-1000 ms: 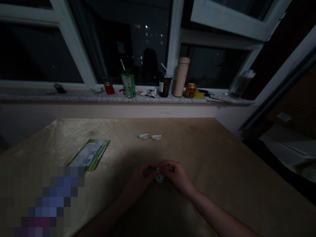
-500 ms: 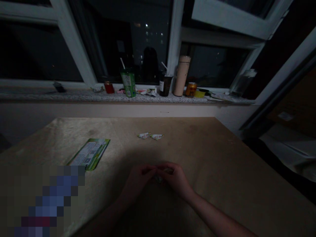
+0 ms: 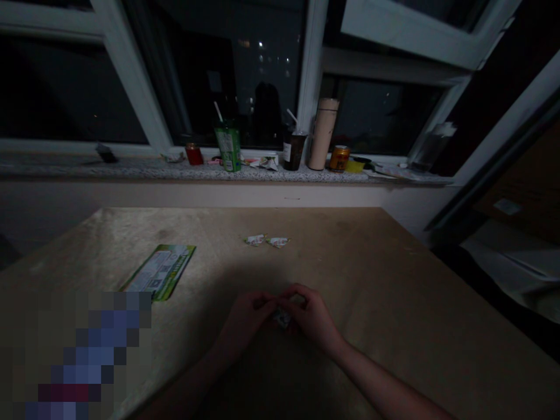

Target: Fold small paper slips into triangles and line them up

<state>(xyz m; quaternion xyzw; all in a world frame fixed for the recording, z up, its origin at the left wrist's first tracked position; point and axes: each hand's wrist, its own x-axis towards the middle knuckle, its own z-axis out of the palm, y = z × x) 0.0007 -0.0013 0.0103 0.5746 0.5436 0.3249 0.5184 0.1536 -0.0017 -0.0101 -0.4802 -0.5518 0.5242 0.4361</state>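
My left hand and my right hand meet low over the brown table, fingertips pinched together on a small folded piece of paper. Only a pale scrap of it shows between the fingers. Two small folded paper pieces lie side by side on the table farther from me. The scene is dim.
A green printed leaflet lies on the table to the left. On the window sill stand a green cup with a straw, a dark cup, a tall beige tumbler and two cans.
My hands stay in the same spot, with the fingers shifting slightly on the paper. The view has barely moved.
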